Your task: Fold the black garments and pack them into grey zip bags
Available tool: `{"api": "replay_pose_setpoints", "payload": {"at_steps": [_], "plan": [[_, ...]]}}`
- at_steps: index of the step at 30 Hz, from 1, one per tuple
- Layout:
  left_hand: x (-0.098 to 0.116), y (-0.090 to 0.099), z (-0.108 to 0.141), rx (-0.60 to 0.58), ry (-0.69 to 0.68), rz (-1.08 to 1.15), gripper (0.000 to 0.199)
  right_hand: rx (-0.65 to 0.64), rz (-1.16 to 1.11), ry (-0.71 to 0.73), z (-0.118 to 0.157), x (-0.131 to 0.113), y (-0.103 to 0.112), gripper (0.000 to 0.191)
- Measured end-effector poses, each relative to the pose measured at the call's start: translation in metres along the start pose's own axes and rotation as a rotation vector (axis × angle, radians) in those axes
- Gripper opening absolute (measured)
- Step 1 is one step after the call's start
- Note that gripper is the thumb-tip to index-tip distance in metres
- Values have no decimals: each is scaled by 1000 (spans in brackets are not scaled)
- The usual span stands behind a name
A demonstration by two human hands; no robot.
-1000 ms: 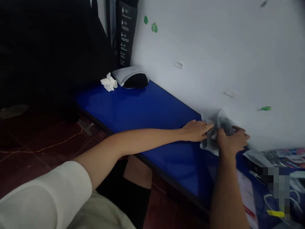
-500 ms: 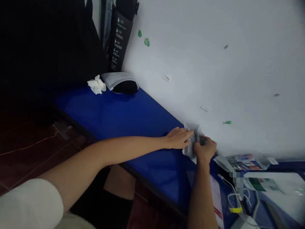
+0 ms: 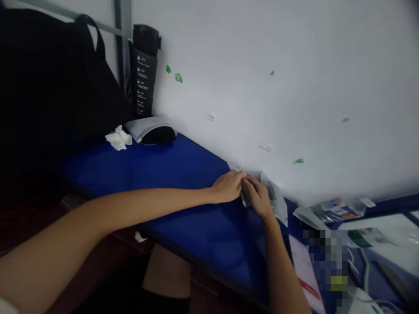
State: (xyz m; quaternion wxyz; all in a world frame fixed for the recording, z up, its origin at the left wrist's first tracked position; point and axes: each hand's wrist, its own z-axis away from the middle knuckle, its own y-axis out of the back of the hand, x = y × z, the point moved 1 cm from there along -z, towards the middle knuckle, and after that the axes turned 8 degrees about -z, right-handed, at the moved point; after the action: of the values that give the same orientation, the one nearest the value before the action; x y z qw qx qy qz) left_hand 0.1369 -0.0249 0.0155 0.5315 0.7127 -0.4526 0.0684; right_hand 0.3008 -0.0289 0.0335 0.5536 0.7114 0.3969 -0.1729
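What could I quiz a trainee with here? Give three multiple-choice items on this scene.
1. Where is the crumpled tissue? A) on the table B) on the floor C) in a hand
2. What colour is the tabletop? A) red B) blue C) white
3. Where are the left hand and right hand? A) both on the whitish wrapper B) at opposite table ends C) both off the table

1: A, it lies beside the black pouch.
2: B, the bare surface shows deep blue.
3: A, their fingers meet at the wrapper by the wall.
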Motion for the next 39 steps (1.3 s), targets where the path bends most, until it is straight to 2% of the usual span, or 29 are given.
{"api": "replay_pose_setpoints", "payload": {"at_steps": [4,7,9,12,16,17,19,22,25,30,34,39], "plan": [[-28,38,25,-127,-233,-37,46,-167,-139,126,5,-18,-17,53],[-43,59,33,-173,-286,-168,26,-245,-120,229,7,-30,-27,66],[-46,64,33,-170,-273,-216,24,-249,-92,278,8,-34,-29,71],[-41,67,30,-126,-311,-329,22,-189,-50,310,8,-36,-26,65],[-42,75,28,-91,-239,-434,15,22,42,389,7,-32,-17,18],[-45,78,27,-79,-208,-451,16,56,63,401,7,-30,-16,11],[-52,83,26,-45,-157,-464,19,78,89,400,6,-26,-14,15],[-61,86,25,-14,-150,-415,23,39,85,372,5,-21,-15,15],[-64,83,26,-15,-224,-362,23,1,93,339,5,-17,-19,16],[-61,77,26,5,-263,-299,21,40,173,286,5,-15,-17,15],[-59,76,26,26,-319,-224,8,45,112,343,7,-21,-15,21],[-57,73,26,59,-404,-219,17,5,65,400,11,-34,-24,23]]}}
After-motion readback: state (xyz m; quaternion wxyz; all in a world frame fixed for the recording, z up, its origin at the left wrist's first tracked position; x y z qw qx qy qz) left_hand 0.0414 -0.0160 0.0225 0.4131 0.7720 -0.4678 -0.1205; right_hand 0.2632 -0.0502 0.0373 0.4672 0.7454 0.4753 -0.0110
